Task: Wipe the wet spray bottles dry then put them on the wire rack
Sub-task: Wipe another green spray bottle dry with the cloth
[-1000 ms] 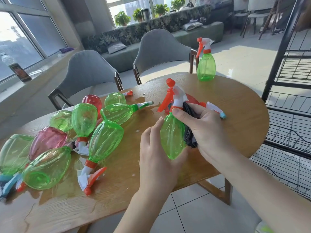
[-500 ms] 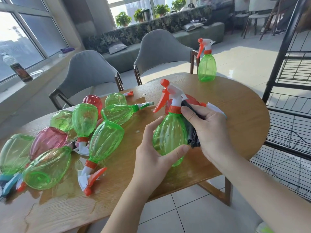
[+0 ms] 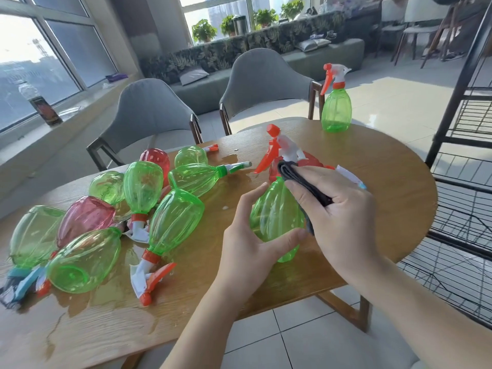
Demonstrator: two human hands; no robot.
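Wet wooden table [image 3: 372, 166], puddles left of the hands; wire rack [image 3: 463, 161] to their right. Left hand [image 3: 247, 243] grips the green bottle [image 3: 274, 214] over the table; right hand [image 3: 343, 214] presses a dark cloth [image 3: 306, 182] against it.

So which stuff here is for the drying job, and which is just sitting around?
For the job:
held green bottle
dark cloth
left hand
right hand
wet bottle pile
upright green bottle
wire rack

Just lying about:
grey chairs
drink bottle on the windowsill
potted plants
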